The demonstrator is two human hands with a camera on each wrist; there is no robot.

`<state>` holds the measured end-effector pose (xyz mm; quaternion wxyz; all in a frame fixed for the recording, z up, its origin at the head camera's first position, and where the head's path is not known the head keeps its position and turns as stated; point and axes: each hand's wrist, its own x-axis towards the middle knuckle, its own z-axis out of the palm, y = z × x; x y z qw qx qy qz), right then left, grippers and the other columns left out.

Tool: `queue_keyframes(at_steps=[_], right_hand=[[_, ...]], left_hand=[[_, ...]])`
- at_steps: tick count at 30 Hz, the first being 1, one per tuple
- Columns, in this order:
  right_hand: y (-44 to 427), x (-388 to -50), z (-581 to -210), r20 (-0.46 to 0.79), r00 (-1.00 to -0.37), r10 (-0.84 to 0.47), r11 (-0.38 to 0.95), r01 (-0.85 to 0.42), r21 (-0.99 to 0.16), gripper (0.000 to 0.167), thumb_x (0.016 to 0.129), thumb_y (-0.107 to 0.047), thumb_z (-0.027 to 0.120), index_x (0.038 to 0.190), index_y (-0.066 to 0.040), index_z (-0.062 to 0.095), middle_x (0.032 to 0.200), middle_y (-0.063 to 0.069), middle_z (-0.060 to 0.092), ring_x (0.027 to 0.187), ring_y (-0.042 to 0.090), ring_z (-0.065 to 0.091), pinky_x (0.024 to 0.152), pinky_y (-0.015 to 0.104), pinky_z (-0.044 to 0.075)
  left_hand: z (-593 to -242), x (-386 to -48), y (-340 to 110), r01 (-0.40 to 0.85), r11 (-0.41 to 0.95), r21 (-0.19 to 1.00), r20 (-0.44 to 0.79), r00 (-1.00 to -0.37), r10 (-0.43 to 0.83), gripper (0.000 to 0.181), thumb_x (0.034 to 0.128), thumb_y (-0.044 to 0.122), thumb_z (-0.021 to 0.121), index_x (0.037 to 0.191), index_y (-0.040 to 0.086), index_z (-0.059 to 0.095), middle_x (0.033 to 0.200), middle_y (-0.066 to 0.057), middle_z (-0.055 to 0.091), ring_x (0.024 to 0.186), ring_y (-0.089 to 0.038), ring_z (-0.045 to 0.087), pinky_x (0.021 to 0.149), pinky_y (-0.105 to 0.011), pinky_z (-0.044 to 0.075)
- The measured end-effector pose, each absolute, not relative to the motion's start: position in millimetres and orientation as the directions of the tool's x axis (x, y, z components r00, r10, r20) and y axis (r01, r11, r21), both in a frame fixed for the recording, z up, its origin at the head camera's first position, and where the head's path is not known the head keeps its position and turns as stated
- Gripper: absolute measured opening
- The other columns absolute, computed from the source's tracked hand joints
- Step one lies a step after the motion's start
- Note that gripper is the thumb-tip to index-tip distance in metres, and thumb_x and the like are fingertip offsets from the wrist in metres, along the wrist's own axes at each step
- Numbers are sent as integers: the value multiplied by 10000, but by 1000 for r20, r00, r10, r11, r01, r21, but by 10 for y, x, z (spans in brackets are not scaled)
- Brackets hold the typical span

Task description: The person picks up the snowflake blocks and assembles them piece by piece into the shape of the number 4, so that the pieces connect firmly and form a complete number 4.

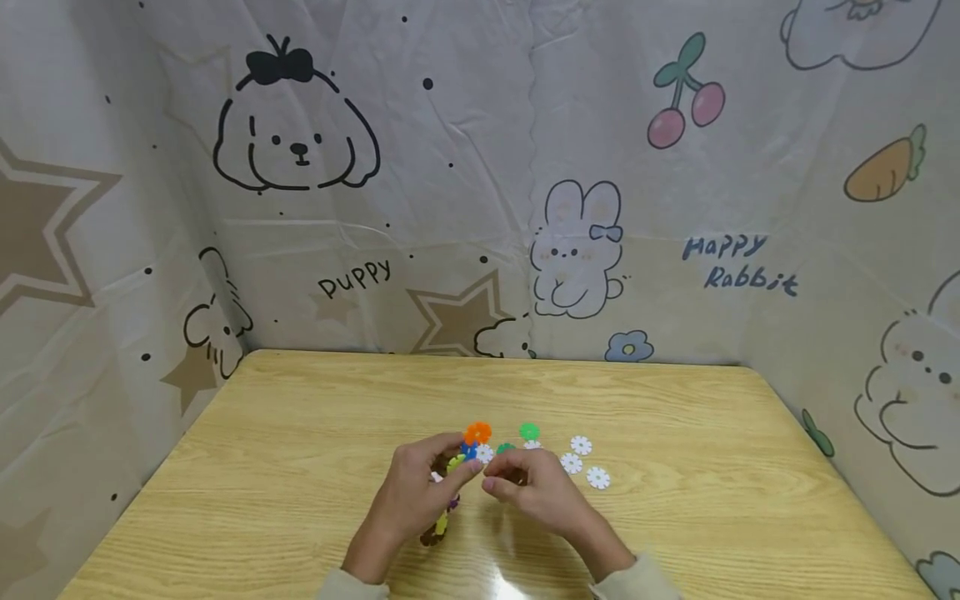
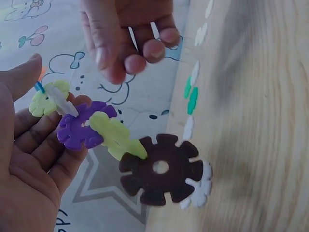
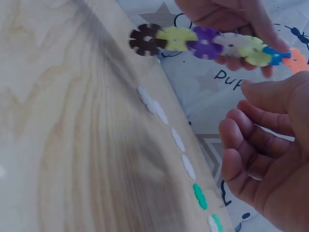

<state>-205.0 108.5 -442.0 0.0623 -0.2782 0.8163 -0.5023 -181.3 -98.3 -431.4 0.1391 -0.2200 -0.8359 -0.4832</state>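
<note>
A chain of interlocked flower-shaped discs (image 2: 83, 130) (image 3: 205, 43) lies along the fingers of the left hand (image 1: 412, 492) (image 2: 36, 145), which holds it near its blue and orange end. From the orange disc (image 1: 477, 432) it runs through blue, yellow-green, white, purple and yellow-green to a dark brown disc (image 2: 181, 166) (image 3: 144, 41). Close by on the right, the right hand (image 1: 543, 493) (image 3: 270, 150) has its fingers loosely bent, with nothing seen between them. In the head view the left hand covers part of the chain.
Loose white discs (image 1: 597, 477) (image 3: 177, 140) and green discs (image 1: 529, 432) (image 3: 199, 196) lie on the wooden table (image 1: 675, 533) beyond and to the right of the hands. A patterned cloth (image 1: 465, 208) hangs behind the table and at both sides.
</note>
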Motion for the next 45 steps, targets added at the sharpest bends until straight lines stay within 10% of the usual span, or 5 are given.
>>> queue_keyframes(at_steps=[26,45], right_hand=[[980,-1962,-4467,244,-790,-562,175,-402,-899,82,924,-68,696,950,-22,758,852,23,711,707,93,607,629,247,521],[1018,-2015,-4295,206,-795,-571,242,-403,-883,78,940,-63,688,962,-40,760,876,47,719,707,196,651,615,258,530]], left_hand=[[-4307,-1793,-888,538,307,785,518,-842,152,194,940,155,715,1085,29,690,940,-15,730,807,-124,692,722,-301,573],[-4489,-1726,-1130,392,383,836,232,-886,401,248,858,315,808,979,110,738,888,77,701,790,-86,654,707,-271,553]])
